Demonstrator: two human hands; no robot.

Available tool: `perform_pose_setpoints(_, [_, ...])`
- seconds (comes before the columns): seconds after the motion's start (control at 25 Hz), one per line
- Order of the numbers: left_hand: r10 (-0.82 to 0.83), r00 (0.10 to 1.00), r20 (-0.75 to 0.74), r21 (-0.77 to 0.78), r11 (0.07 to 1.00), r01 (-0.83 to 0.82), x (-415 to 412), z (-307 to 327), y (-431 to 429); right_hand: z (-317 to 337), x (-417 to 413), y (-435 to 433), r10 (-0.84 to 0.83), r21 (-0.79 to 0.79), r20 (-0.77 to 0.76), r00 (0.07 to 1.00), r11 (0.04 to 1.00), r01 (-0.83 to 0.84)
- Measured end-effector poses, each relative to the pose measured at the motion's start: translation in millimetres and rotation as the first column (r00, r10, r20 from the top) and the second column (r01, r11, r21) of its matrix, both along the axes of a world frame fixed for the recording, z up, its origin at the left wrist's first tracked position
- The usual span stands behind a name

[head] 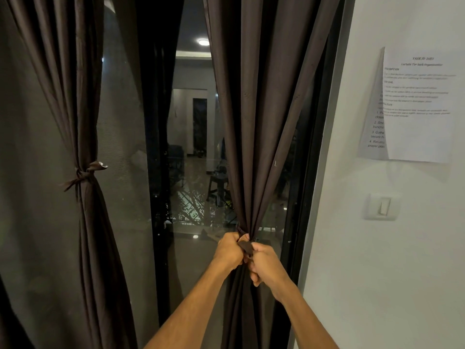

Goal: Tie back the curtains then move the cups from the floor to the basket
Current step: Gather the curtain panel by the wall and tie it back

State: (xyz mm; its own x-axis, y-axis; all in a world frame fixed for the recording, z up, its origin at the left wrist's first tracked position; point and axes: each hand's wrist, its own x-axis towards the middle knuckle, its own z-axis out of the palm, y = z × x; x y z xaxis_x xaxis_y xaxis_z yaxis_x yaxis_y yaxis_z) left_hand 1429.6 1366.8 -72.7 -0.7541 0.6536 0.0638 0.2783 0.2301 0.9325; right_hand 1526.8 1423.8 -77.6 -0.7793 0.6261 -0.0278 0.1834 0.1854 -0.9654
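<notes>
My left hand point(230, 250) and right hand point(266, 263) meet at the gathered waist of the right curtain point(264, 122), both fists closed, knuckles touching. A dark tie point(245, 248) loops the bunched cloth just above my fingers, and its loose end comes down between the two hands. The left hand's fingers are curled round the tie where it meets the bunch, and the right hand grips the end just beside it, thumb uppermost. Above the hands the curtain fans out in long folds toward the top of the frame; below them it hangs straight between my forearms. The left curtain point(75, 96) hangs well apart on the other side of the glass door point(191, 157), already cinched at its middle by a knot point(85, 172) with two short ends sticking out. The dark glass between the curtains reflects a lit room and a ceiling lamp. To the right, on the white wall point(377, 260), a printed sheet point(415, 109) is stuck up with one edge curling away, and a switch point(383, 206) sits below it.
</notes>
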Motion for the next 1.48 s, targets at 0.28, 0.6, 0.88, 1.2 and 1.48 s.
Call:
perform_pose_setpoints(0.28, [-0.058, 0.998, -0.016, -0.060, 0.997, 0.057, 1, -2, 10, 2, 5, 11, 0.077, 0.351, 0.250, 0.965, 0.922, -0.165])
perform_pose_setpoints(0.6, [-0.089, 0.985, -0.148, -0.091, 0.993, 0.076, -10, -2, 9, 30, 21, 16, -0.035, -0.293, -0.198, 0.980, 0.956, -0.025])
perform_pose_setpoints(0.88, [-0.052, 0.989, 0.139, -0.028, 0.998, 0.056, -18, 21, -1, -6, 0, 1, -0.056, 0.564, -0.115, 0.992, 0.819, 0.112])
perform_pose_setpoints(1.2, [-0.113, 0.934, 0.339, 0.047, 0.994, 0.104, -17, 26, -9, -13, -13, -12, -0.313, 0.865, -0.133, 0.940, 0.426, 0.264])
perform_pose_setpoints(1.48, [-0.194, 0.830, 0.522, 0.186, 0.976, 0.111, -17, 19, -18, -20, -18, 8, -0.349, 0.946, -0.283, 0.893, 0.052, 0.320])
